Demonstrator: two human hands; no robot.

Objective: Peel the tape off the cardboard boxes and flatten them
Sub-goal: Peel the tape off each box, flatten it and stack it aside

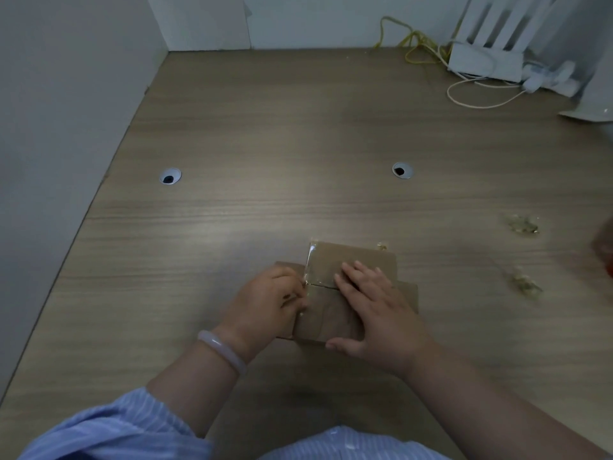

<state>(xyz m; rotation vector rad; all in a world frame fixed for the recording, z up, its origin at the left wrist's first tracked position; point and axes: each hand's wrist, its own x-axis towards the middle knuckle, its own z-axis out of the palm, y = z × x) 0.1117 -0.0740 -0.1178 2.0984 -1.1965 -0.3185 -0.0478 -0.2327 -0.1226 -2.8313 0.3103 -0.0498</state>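
Brown cardboard box [356,260] is lying low on the tabletop [298,127], directly under the fingers of both hands and close to the person's body. The right hand [378,313] is pressing flat on its top, fingers [351,272] stretched straight across the seam between the two flaps, thumb lying along the near edge. It is grasping nothing, only bearing down, and it is covering much of the box's top. The left hand [268,300] is sitting against the box's left side with its fingers [290,280] curled in, pinching the clear tape [310,263] that is running along that edge and glinting just beyond the fingertips. This hand is hiding the box's left face. More cardboard is showing beneath the box on both sides — flaps or a second piece, I cannot tell. A pale bangle [222,350] is circling the left wrist, above a blue striped sleeve [116,426].

Well to the right of the right fingers, two crumpled wads of tape [524,225] are lying apart from each other, and a smaller scrap [381,246] is sitting just past the box's far right corner. Beyond the fingers, two round cable grommets [170,176] are set into the wood. In the far right corner a white slatted rack [487,58] is standing against the wall, with a yellow cable [411,41] and a white cable [481,97] trailing beside it. A reddish blur [607,250] is showing at the right edge, too unclear to tell what it is.
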